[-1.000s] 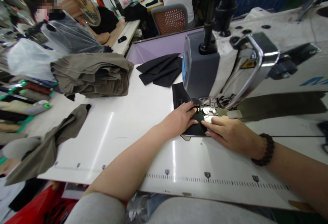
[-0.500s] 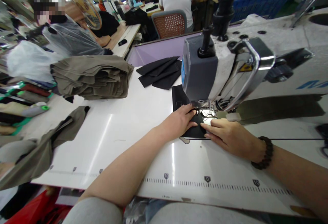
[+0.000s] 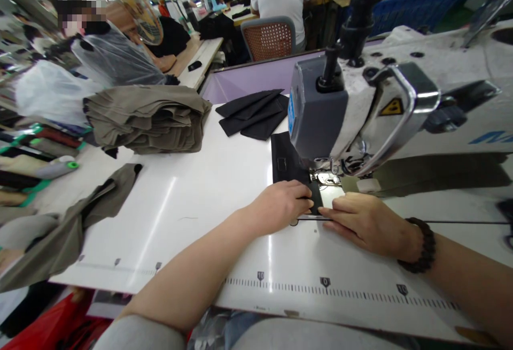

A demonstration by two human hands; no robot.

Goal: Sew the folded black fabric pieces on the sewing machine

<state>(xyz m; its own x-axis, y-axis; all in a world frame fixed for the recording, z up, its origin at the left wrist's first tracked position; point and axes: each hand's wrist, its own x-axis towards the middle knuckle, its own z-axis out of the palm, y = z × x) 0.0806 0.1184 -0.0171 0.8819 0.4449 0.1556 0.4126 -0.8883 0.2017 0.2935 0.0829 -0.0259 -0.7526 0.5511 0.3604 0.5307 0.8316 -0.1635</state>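
Observation:
A black fabric piece point(image 3: 286, 157) with a small stitched rectangle lies under the needle area of a sewing machine point(image 3: 318, 109). My left hand point(image 3: 278, 205) rests on its near part, the fingers bent and close together, gripping the cloth. At the fabric's near right corner, the fingertips of my right hand point(image 3: 363, 222) hold the edge; a dark beaded bracelet circles that wrist. The metal needle plate point(image 3: 328, 180) shows just beyond my fingers. How far the fingers reach under the cloth is hidden.
Left on the white table point(image 3: 192, 238) stands a stack of olive fabric point(image 3: 148, 120). Folded black pieces point(image 3: 256, 115) lie behind the work. An olive strip point(image 3: 441, 171) runs beneath the machine arm. Thread cones point(image 3: 60, 168) lie far left; people sit beyond.
My left hand has drawn back toward me along the black fabric, uncovering the stitched rectangle. The right hand has shifted slightly nearer. The view has moved a little.

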